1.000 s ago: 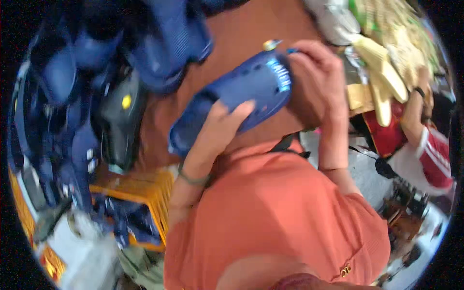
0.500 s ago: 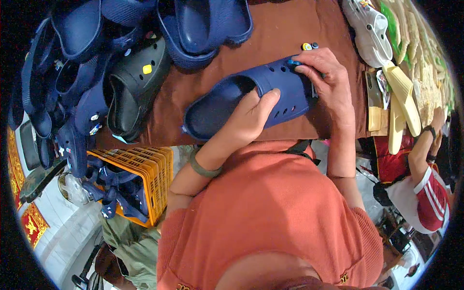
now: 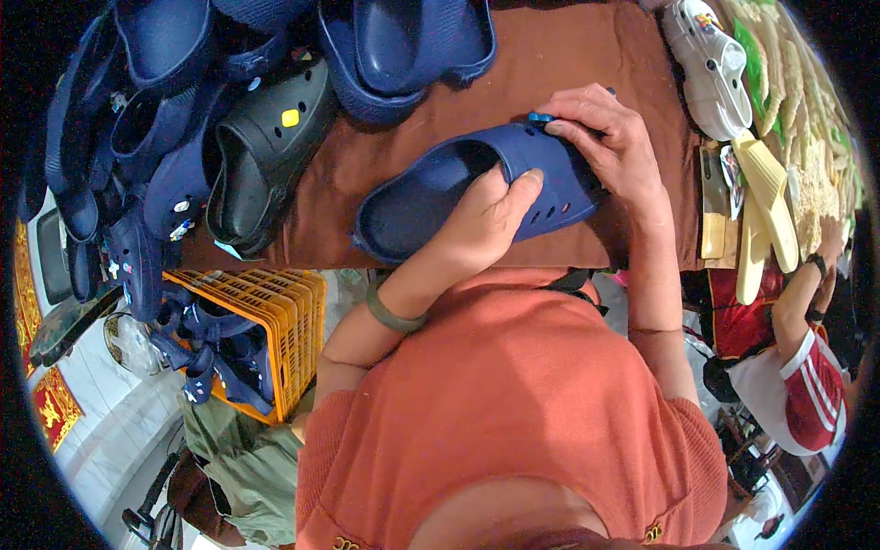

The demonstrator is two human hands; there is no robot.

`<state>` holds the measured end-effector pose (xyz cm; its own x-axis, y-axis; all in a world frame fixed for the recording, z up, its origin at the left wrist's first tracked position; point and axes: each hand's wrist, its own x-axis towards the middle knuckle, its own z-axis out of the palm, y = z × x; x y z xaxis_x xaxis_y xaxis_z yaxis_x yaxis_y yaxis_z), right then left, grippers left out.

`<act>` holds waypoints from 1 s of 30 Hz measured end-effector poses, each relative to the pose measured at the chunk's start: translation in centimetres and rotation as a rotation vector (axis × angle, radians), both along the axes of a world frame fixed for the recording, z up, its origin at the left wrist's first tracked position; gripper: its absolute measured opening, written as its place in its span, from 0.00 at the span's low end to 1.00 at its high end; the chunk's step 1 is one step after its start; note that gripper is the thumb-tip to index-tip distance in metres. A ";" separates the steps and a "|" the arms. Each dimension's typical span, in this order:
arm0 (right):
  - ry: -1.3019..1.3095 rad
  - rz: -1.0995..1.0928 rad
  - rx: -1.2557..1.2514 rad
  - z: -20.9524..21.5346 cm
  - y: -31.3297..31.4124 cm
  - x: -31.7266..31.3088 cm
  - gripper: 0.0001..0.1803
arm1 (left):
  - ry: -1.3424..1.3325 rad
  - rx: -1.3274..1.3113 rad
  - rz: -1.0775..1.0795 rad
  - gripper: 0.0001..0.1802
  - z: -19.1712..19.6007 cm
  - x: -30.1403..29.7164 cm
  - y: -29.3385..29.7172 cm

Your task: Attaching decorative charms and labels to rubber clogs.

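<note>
A navy blue clog [image 3: 394, 213] lies on its sole on the brown cloth in front of me, heel to the left and toe to the right. My left hand [image 3: 486, 215] grips it at the foot opening, thumb on top of the upper and fingers hidden inside. At the far side of the upper, my right hand [image 3: 610, 142] pinches a small blue shoe charm [image 3: 539, 117] between thumb and fingers, close to a hole there. Whether the charm sits in the hole I cannot tell. The right hand covers part of the toe.
Several navy clogs [image 3: 165, 41] are heaped at the left, beside a black clog [image 3: 266, 156] with a yellow charm. An orange crate [image 3: 298, 348] of navy clogs stands below. At the right are a white clog [image 3: 706, 69], pale yellow slippers [image 3: 765, 197] and another person's arm [image 3: 797, 293].
My right hand has moved left along the clog's far edge with the blue charm. The two small charms seen beyond it before are now mostly hidden. The whole view has shifted slightly.
</note>
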<state>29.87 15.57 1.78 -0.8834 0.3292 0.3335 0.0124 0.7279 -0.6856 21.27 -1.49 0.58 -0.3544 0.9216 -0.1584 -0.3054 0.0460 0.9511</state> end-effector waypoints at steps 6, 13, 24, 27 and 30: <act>-0.003 -0.012 0.018 0.1 0.2 0.1 0.08 | 0.003 -0.013 -0.023 0.19 -0.2 -0.3 -0.1; 0.012 -0.038 0.073 -0.3 -0.3 1.5 0.10 | -0.029 0.015 -0.094 0.19 0.2 -0.7 0.0; 0.015 -0.075 0.380 0.1 -1.0 1.6 0.11 | -0.015 0.015 -0.073 0.19 0.0 -0.5 -0.1; 0.091 -0.100 0.288 -0.2 -1.8 0.5 0.10 | 0.000 0.026 -0.080 0.19 0.0 -0.6 -0.1; 0.094 -0.040 0.249 -0.3 -1.9 0.0 0.11 | -0.006 0.070 -0.078 0.20 -0.3 -0.6 -0.1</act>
<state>29.83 13.63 1.48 -0.8325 0.2609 0.4888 -0.0106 0.8745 -0.4849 20.69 -1.58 0.27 -0.2803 0.9552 -0.0947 -0.3090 0.0036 0.9510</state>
